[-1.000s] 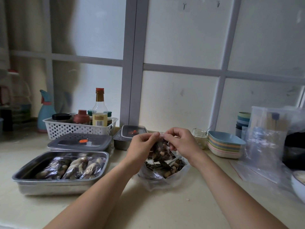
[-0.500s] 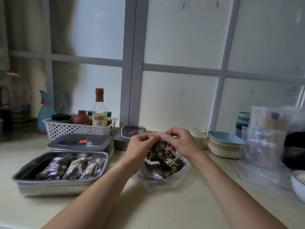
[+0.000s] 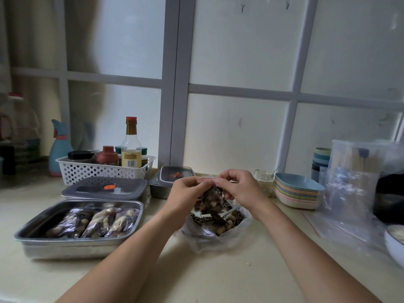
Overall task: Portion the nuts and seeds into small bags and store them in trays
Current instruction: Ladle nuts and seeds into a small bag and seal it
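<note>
A small clear bag [image 3: 210, 200] filled with peanuts and dark seeds hangs between my hands above the counter. My left hand [image 3: 188, 193] pinches the left end of its red zip strip, and my right hand [image 3: 238, 189] pinches the right end. Directly below lies a large open plastic bag of mixed nuts and seeds [image 3: 218, 228]. To the left stands an open metal tray [image 3: 30, 235] holding three filled small bags [image 3: 96, 221].
Behind the open tray sit a lidded tray [image 3: 105, 189] and a smaller lidded container [image 3: 175, 176]. A white basket of bottles [image 3: 100, 169] stands at the back left. A glass jar [image 3: 263, 180], stacked coloured dishes [image 3: 297, 191] and empty clear bags [image 3: 349, 193] lie to the right.
My hands have shifted slightly along the top of the small bag, staying pinched on its zip strip. The bag hangs in nearly the same place.
</note>
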A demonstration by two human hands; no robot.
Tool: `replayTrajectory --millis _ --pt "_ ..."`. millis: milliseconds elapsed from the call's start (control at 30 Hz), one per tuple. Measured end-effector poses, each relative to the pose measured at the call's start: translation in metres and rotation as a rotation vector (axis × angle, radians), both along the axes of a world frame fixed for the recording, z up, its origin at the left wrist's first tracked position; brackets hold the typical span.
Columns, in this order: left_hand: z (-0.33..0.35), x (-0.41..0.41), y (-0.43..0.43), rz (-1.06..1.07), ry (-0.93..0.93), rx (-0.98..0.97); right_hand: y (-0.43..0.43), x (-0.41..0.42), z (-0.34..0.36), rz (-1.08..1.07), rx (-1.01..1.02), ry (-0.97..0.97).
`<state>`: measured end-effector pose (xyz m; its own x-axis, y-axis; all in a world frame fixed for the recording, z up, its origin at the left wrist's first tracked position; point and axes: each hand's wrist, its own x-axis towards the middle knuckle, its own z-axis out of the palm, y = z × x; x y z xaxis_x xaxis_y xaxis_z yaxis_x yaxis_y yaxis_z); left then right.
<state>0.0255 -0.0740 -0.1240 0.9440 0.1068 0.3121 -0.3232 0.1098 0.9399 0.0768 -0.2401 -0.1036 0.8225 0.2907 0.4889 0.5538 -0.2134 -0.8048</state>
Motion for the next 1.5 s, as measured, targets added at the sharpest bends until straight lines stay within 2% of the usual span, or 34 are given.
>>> replayTrajectory --millis 700,967,1167,1500 --pt "-0.002 0.008 0.003 -0.007 0.059 -0.085 0.001 -0.001 0.001 -0.052 -0.018 -0.031" --pt "-0.001 0.007 0.002 -0.048 0.045 -0.116 0.001 0.001 0.002 0.004 0.094 0.093" --pt "-0.004 0.011 0.004 0.021 0.0 -0.049 -0.001 0.0 0.001 0.026 0.035 0.06" --pt "-0.004 0.012 0.003 0.043 0.005 -0.063 0.001 -0.002 0.001 -0.014 0.005 -0.003"
